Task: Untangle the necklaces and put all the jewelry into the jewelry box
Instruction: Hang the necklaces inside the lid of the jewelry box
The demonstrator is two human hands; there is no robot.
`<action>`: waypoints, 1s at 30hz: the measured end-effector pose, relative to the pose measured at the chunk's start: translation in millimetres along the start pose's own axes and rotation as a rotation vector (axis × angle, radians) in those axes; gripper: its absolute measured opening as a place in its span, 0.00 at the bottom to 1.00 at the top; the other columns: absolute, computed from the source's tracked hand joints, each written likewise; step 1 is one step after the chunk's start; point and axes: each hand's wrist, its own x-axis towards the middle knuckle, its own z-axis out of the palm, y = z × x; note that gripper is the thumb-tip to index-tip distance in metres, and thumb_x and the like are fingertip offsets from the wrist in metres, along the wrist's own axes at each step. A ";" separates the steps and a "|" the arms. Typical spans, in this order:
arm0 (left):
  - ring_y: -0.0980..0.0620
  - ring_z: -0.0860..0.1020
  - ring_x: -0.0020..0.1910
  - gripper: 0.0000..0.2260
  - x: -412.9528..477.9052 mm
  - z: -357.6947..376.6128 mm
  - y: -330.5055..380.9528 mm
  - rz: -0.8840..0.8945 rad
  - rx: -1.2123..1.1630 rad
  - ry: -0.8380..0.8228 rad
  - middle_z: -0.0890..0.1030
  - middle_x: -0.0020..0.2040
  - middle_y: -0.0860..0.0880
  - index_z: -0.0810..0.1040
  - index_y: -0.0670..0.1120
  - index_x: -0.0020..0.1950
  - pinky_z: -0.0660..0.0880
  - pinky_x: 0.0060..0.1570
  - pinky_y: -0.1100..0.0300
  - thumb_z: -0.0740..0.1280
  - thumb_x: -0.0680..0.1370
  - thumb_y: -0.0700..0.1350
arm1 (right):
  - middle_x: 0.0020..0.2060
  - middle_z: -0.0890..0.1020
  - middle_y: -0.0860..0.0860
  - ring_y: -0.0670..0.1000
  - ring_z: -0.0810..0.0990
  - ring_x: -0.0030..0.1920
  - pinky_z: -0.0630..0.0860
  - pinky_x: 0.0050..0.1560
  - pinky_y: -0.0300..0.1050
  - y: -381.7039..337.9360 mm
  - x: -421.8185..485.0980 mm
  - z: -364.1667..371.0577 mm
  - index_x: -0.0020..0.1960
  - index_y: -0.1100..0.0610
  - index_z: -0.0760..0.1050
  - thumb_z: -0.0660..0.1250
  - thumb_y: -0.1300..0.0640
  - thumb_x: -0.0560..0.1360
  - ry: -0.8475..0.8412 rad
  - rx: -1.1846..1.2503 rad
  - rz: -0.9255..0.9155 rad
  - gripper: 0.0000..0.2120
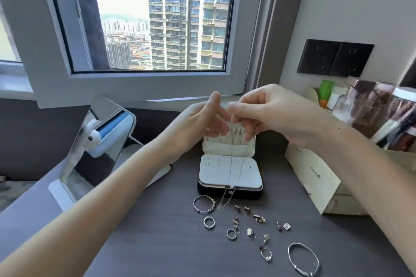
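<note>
Daylit room corner with a window (157,18) looking out on high-rise blocks, and below it a dark grey worktop (157,243). At the middle of the worktop stands a small dark jewelry box (229,193), open, its pale lid (229,150) upright at the back and a pale padded tray lying flat over the base.

Both hands are raised close together just above the lid. The right hand (270,112) has its fingers curled down and pinches the top of the thin silver necklaces (231,164). The left hand (202,117) sits just beside it, thumb up and fingers loosely stretched toward the right hand; whether it touches the chains cannot be told because of blur. From the right hand, the necklaces hang down in front of the lid, run across the tray and trail over the box's front edge onto the worktop.

Spread out in front of the box lie a beaded bangle (203,203), a plain bangle (304,258) nearest the viewer, several rings (209,222) and small earrings (258,219).

To the left stands a tilted mirror (96,153). To the right is a white drawer organiser (315,182), with jars (382,114) behind it and black wall sockets (333,58) above.
</note>
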 end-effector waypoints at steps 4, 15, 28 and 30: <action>0.53 0.79 0.45 0.09 28.6 -2.3 -52.1 -0.008 0.341 0.179 0.82 0.43 0.51 0.81 0.43 0.46 0.74 0.50 0.56 0.62 0.79 0.44 | 0.25 0.76 0.50 0.49 0.77 0.30 0.81 0.48 0.53 3.9 28.5 -17.3 0.41 0.60 0.79 0.66 0.52 0.76 0.052 -0.043 0.014 0.12; 0.47 0.72 0.55 0.18 83.8 33.9 -157.0 0.075 0.981 0.184 0.79 0.56 0.53 0.77 0.49 0.60 0.63 0.49 0.57 0.60 0.73 0.39 | 0.24 0.74 0.47 0.44 0.74 0.26 0.75 0.32 0.37 29.9 112.2 -32.3 0.42 0.58 0.79 0.65 0.52 0.78 0.193 -0.137 -0.041 0.11; 0.49 0.71 0.34 0.08 93.6 55.7 -194.4 0.140 0.838 0.417 0.75 0.31 0.52 0.76 0.47 0.32 0.62 0.35 0.57 0.58 0.63 0.38 | 0.29 0.73 0.50 0.46 0.72 0.29 0.77 0.36 0.39 45.2 168.4 -39.0 0.44 0.57 0.79 0.64 0.51 0.78 0.248 -0.123 -0.081 0.11; 0.49 0.70 0.34 0.08 93.9 56.0 -194.3 0.135 0.787 0.419 0.75 0.30 0.52 0.76 0.46 0.31 0.63 0.34 0.57 0.59 0.60 0.35 | 0.29 0.73 0.50 0.46 0.72 0.29 0.75 0.35 0.38 47.7 171.2 -38.8 0.43 0.57 0.78 0.64 0.51 0.78 0.249 -0.120 -0.082 0.11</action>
